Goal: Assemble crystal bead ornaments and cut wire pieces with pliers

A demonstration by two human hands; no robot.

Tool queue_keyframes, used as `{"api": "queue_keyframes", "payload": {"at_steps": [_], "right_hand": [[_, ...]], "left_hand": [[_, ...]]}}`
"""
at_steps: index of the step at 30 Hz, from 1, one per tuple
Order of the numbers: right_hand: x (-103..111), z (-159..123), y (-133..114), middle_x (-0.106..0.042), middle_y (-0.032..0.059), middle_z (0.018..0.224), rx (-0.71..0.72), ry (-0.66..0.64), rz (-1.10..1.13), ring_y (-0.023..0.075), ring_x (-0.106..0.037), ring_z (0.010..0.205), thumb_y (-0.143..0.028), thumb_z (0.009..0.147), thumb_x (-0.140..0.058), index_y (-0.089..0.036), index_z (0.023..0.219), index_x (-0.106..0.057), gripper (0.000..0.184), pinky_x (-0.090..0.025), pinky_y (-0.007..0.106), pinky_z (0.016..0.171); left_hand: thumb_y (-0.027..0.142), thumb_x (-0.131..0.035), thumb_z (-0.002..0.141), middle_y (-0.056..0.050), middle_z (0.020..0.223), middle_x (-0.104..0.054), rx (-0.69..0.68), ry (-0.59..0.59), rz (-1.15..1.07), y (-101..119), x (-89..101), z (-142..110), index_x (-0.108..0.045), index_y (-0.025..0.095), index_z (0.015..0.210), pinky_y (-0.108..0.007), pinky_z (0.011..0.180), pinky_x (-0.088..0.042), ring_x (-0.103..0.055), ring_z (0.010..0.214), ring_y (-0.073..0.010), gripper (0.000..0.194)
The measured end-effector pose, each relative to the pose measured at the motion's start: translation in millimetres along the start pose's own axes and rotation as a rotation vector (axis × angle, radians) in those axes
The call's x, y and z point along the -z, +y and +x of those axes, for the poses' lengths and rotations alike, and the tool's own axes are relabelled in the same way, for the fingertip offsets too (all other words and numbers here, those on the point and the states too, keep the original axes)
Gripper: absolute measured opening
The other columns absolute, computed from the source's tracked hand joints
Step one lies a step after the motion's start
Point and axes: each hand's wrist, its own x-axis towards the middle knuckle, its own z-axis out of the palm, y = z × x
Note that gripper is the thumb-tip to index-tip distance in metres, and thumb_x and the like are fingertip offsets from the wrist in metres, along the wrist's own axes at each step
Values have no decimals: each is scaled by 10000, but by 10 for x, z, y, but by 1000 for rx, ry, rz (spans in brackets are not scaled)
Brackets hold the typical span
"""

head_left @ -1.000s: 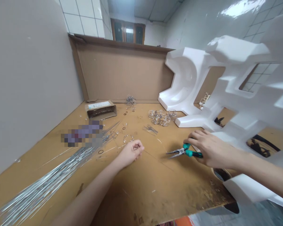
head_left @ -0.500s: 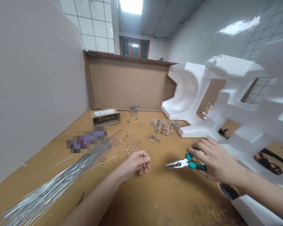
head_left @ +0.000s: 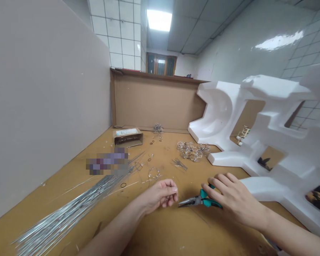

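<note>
My right hand (head_left: 229, 193) is closed round the green handles of a pair of needle-nose pliers (head_left: 196, 201), whose jaws point left. The jaw tips lie just below and right of my left hand's fingertips. My left hand (head_left: 164, 193) is curled, thumb pressed to the fingers over the table. Whatever it pinches, if anything, is too small to make out. Beyond it lie a ring of clear beads on wire (head_left: 154, 173) and a little bunch of short wires (head_left: 179, 163). A cluster of bent wire rings (head_left: 190, 151) sits further back on the right.
A long bundle of straight silver wires (head_left: 77, 213) covers the left side of the table (head_left: 149, 234). Behind it are a blurred-out purple item (head_left: 106, 161) and a small open cardboard box (head_left: 128, 138). White foam packing (head_left: 226, 160) stands along the right; a cardboard panel (head_left: 154, 101) closes the back.
The pliers have moved left and down, close to my left hand, and their jaws now look closer together. My left hand keeps its pinch. The whole view has shifted slightly.
</note>
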Motion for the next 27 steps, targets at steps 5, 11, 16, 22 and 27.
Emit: {"api": "queue_keyframes", "payload": {"at_steps": [5, 11, 16, 22, 27], "right_hand": [[-11, -55, 22, -567, 73, 783, -19, 23, -1, 187, -450, 699, -95, 792, -389, -184, 1014, -556, 291, -267, 312, 619], [-77, -119, 33, -575, 82, 819, -64, 21, -7, 194, -467, 721, -124, 778, -437, -192, 1018, -562, 279, -277, 313, 621], [-71, -82, -6, -580, 86, 825, -51, 3, 2, 198, -463, 718, -111, 789, -404, -192, 1009, -565, 285, -283, 320, 623], [-77, -87, -12, -578, 91, 816, -57, 12, 2, 198, -463, 720, -110, 782, -413, -192, 1015, -564, 289, -288, 315, 624], [-94, -92, -32, -576, 87, 816, -60, 5, 12, 193, -458, 708, -113, 766, -429, -192, 1020, -562, 297, -293, 313, 628]], "left_hand": [[318, -632, 712, 18, 600, -575, 7, -16, -15, -5, 25, 2, -466, 156, 738, -120, 346, -244, -475, 419, -29, 234], [333, -640, 704, 19, 601, -574, 6, -35, -20, -19, 25, 8, -462, 158, 744, -126, 349, -263, -488, 427, -36, 253], [335, -641, 702, 20, 600, -579, 6, -31, -20, -37, 35, 19, -474, 156, 742, -127, 349, -258, -486, 424, -32, 248], [353, -657, 677, 20, 596, -586, 10, -32, -11, -35, 20, 21, -479, 157, 737, -135, 352, -262, -487, 417, -36, 272], [343, -650, 685, 18, 602, -588, 15, -48, -16, -29, 5, 8, -477, 158, 744, -134, 355, -261, -486, 421, -34, 259]]}}
